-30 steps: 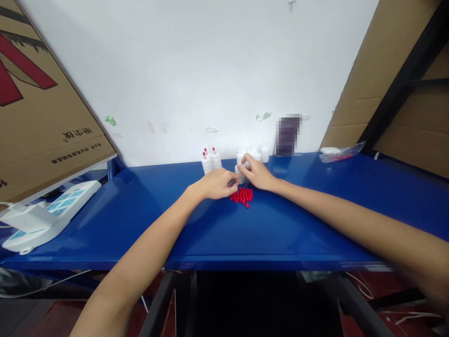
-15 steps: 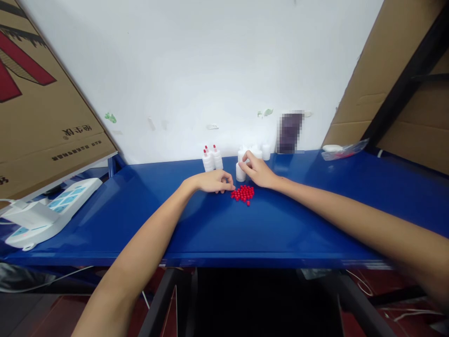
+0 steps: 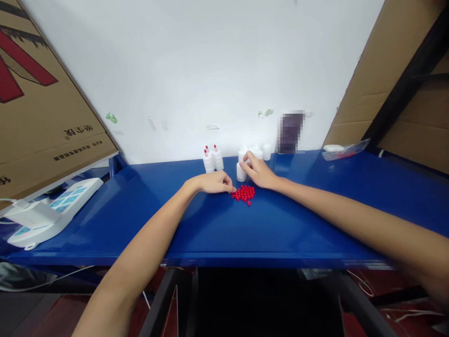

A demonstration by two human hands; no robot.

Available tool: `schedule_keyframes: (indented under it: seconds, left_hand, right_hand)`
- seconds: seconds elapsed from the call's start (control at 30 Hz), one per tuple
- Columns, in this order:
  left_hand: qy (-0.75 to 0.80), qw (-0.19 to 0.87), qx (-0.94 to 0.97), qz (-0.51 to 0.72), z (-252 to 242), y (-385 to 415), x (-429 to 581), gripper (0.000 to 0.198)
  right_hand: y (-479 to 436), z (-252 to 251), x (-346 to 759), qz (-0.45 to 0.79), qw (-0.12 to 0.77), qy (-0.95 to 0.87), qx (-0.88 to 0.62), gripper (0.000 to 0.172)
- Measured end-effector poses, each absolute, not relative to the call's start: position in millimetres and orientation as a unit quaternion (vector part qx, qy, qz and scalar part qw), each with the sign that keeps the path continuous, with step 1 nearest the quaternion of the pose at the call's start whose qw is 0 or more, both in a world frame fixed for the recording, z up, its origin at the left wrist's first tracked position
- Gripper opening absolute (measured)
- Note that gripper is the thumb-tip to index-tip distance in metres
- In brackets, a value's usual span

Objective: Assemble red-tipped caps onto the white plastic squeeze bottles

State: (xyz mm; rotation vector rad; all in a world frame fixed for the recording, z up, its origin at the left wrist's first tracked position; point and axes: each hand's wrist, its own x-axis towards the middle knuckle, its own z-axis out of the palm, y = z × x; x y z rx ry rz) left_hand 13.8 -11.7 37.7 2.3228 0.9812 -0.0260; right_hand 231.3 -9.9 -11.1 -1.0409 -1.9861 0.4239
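A pile of small red caps [image 3: 244, 193] lies on the blue table. At its left edge my left hand [image 3: 215, 181] is bent down, thumb and fingertips pinched together against the outermost caps. Whatever sits between those fingertips is hidden. My right hand [image 3: 260, 172] has its thumb and curled forefinger closed at the top of an upright small white bottle [image 3: 241, 174], just behind the pile. The fingers cover the bottle's top. To the left, behind my left hand, stand a few white bottles [image 3: 213, 160] with red-tipped nozzles.
More white bottles [image 3: 266, 151] stand near the wall behind my right hand. A white power strip [image 3: 66, 210] with a plugged-in adapter lies at the left. A clear plastic bag [image 3: 345, 150] rests at the far right. Cardboard [image 3: 38, 117] flanks the table [image 3: 224, 234].
My left hand's fingers have closed into a tighter pinch at the edge of the red caps. My right hand stays at the white bottle.
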Motion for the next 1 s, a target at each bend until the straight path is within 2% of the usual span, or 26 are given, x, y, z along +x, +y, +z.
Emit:
schedule_keyframes:
  seconds: [0.23,0.47,1.0]
  left_hand:
    - [0.364,0.315,0.876,-0.016,39.1,-10.2,12.0,0.020]
    - [0.370,0.310,0.875,-0.020,40.6,-11.1,10.4,0.034]
    - [0.360,0.326,0.874,-0.033,42.5,-11.6,8.2,0.036]
  right_hand:
    - [-8.5,-13.2,232.3,0.154,0.414,-0.793,-0.418,0.022]
    - [-9.8,-9.8,234.8,0.076,0.420,-0.821,-0.379,0.015]
    - [-10.5,-12.5,233.6,0.137,0.402,-0.818,-0.388,0.020]
